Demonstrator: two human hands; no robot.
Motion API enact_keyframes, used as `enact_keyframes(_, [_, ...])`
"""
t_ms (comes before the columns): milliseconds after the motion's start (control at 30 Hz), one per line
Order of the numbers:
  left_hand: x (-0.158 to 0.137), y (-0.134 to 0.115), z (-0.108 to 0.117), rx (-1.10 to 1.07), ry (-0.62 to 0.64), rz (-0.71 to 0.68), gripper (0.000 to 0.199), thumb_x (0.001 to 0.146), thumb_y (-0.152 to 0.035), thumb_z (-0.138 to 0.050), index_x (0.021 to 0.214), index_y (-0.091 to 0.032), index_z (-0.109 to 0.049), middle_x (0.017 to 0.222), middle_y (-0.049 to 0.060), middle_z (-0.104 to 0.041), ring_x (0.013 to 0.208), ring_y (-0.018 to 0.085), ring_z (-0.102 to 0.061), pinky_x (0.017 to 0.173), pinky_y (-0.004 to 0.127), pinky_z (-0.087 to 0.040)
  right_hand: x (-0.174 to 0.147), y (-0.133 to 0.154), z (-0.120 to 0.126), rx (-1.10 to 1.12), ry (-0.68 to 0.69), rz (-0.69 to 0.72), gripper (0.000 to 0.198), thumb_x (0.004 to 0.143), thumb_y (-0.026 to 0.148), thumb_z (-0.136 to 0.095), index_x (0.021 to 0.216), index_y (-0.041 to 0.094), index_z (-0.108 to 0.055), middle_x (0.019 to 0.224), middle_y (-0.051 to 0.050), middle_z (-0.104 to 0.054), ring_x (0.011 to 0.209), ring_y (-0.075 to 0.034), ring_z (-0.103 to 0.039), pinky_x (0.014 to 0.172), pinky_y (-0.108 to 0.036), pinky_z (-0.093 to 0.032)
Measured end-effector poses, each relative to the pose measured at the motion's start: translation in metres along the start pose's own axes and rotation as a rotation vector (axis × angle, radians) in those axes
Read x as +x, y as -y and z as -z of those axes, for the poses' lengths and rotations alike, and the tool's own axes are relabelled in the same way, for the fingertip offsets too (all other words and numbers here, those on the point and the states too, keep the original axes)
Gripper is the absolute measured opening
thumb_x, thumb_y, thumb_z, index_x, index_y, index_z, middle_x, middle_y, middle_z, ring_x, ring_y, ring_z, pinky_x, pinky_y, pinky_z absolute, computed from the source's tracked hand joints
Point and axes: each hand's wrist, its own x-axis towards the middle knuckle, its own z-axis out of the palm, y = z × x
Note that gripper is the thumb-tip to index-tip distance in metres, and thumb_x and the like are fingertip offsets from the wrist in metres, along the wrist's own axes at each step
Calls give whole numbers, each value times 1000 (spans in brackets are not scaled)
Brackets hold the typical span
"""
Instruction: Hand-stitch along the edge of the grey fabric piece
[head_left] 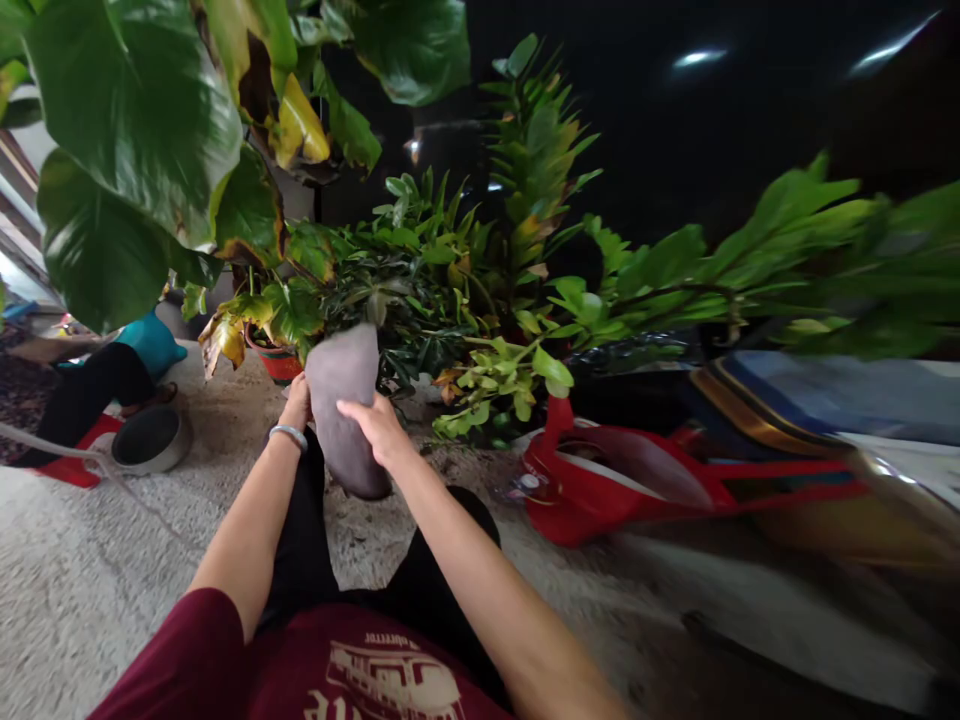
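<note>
Between my hands is a grey-brown, smooth, oblong thing (341, 385), wider at the top and rounded at the bottom. Its kind I cannot make out. My left hand (298, 402), with a pale bracelet at the wrist, closes on its left edge, most of the fingers hidden behind it. From the right side my right hand (379, 430) grips it, thumb lying across the face. Just behind stand leafy green plants (420, 270), and a red pot (274, 358) shows past my left hand.
Large leaves (135, 110) hang at upper left. A grey round basin (152, 440) stands on the rough concrete floor (82, 580), near a seated person's dark-clad leg (112, 385). To the right lies a red plastic container (585, 490), beside a blurred blue-grey box-like object (862, 400).
</note>
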Motion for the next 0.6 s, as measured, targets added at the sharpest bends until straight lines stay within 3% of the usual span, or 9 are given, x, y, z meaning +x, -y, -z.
enact_keyframes(100, [4,-3,1,-69,-33,70,27,67,-34,-79,83,-16,-68,78,6,-73,72,20,-65,71,34,-55,-36,-20,23,-68,51,-123,14,56,25,-80,67,25,-71,65,-1,-74,62,-21,-66,60,-31,-55])
enact_keyframes(200, [7,-4,0,-150,-60,127,27,67,-31,-79,85,-17,-65,80,6,-72,64,16,-62,67,32,-53,-61,0,40,-69,114,-139,17,58,29,-82,72,22,-74,67,-3,-75,59,-22,-67,59,-32,-55])
enact_keyframes(333, [5,-2,-5,-175,-59,102,26,66,-29,-78,82,-16,-63,75,3,-69,63,15,-62,66,29,-52,-39,54,44,75,-18,135,35,54,35,-86,83,20,-74,80,-3,-79,74,-24,-73,71,-34,-58])
enact_keyframes(433, [2,0,-9,-154,-30,102,25,67,-30,-78,82,-16,-64,74,4,-70,63,16,-63,65,30,-53,-6,66,38,192,-108,236,35,52,36,-84,81,22,-72,81,-2,-79,81,-26,-74,77,-36,-58])
enact_keyframes(500, [1,0,-11,-140,-35,98,25,67,-30,-78,81,-16,-64,73,4,-70,63,16,-63,64,29,-52,3,49,33,204,-68,105,33,50,35,-82,78,22,-72,75,-2,-78,75,-27,-73,73,-38,-58])
enact_keyframes(600, [2,0,-10,-136,-69,87,23,67,-28,-78,80,-15,-64,72,4,-71,64,15,-62,64,27,-51,-15,6,31,79,-25,-149,25,48,32,-82,69,22,-72,64,-3,-74,62,-26,-69,61,-36,-56])
